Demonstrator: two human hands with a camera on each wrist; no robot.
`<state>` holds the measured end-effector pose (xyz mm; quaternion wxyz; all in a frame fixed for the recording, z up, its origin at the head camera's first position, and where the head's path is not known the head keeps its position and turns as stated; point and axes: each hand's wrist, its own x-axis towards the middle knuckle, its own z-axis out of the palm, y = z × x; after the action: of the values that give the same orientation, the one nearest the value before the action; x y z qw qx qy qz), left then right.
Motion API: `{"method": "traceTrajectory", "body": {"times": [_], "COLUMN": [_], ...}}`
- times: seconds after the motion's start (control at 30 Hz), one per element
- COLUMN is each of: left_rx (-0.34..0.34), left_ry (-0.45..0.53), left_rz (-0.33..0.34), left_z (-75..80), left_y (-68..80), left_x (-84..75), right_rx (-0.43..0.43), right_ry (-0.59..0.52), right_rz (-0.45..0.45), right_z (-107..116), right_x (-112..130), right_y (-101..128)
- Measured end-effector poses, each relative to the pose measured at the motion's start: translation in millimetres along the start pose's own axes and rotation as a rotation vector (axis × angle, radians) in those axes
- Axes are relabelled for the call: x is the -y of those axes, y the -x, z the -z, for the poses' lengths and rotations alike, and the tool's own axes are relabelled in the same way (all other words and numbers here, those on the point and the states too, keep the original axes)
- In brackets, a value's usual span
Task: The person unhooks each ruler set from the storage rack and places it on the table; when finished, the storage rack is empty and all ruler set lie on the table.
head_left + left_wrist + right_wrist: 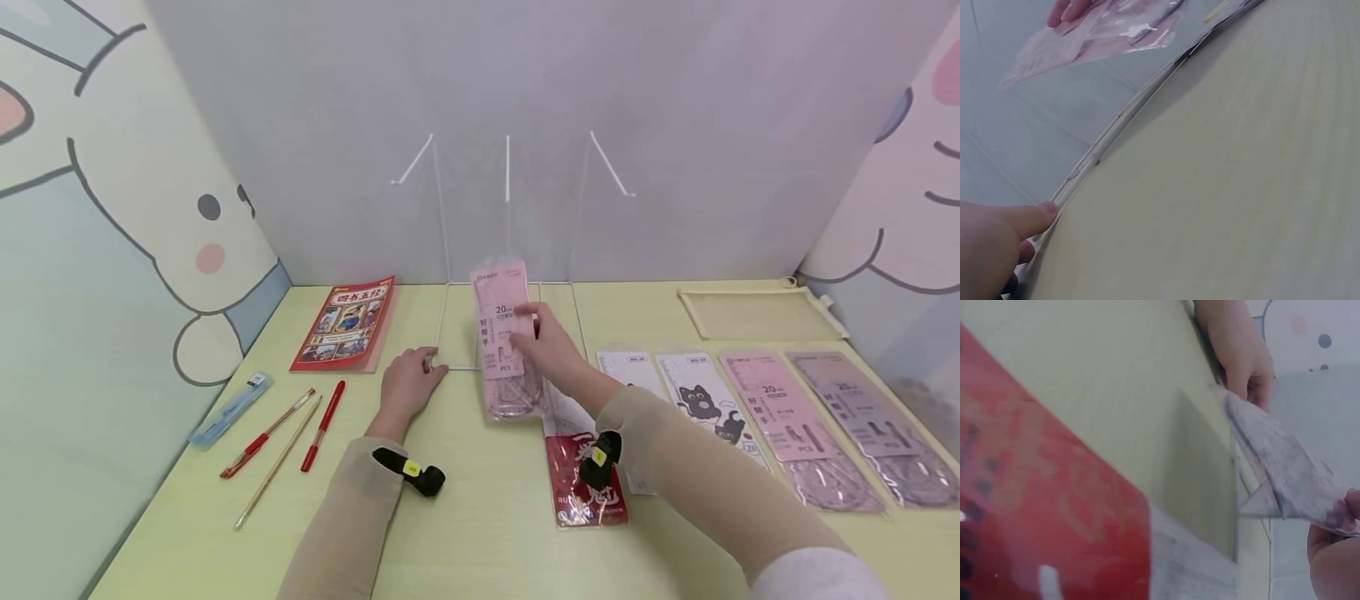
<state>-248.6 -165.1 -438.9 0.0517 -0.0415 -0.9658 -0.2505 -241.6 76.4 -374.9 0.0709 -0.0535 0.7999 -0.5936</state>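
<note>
Midway through the sorting, a pink packet (504,333) is held at the wire rack (508,250), its top edge at the rack's base frame and its lower end trailing on the worktop (480,533). The right hand (551,346) pinches the packet near its upper half, thumb on the printed face; the left hand (408,385), at nine o'clock from the packet, rests on the worktop with fingertips curled at the front left corner of the rack's frame, steadying it. Judging by the layout, no packet stands in the rack yet. A red packet (581,475) lies at five o'clock under the right forearm, and four more packets (780,417) sit in a row at three o'clock. At nine to ten o'clock lie a red book (345,325) and pens (288,437).
</note>
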Motion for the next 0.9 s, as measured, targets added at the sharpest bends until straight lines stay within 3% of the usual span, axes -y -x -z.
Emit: {"method": "traceTrajectory", "body": {"times": [0.33,0.67,0.9], "left_rx": [-0.001,-0.006,0.0], "left_ry": [0.002,0.013,0.011], "left_rz": [0.004,0.009,0.018], "left_z": [-1.6,-2.7,-1.9], "left_y": [-0.1,0.8,1.2], "left_x": [0.8,-1.0,-0.3], "right_rx": [0.102,0.161,0.228], "right_ry": [0.175,0.527,0.651], "right_rz": [-0.048,0.077,0.089], "right_z": [-16,-25,-30], "right_x": [-25,-31,-27], "right_y": [18,44,61]}}
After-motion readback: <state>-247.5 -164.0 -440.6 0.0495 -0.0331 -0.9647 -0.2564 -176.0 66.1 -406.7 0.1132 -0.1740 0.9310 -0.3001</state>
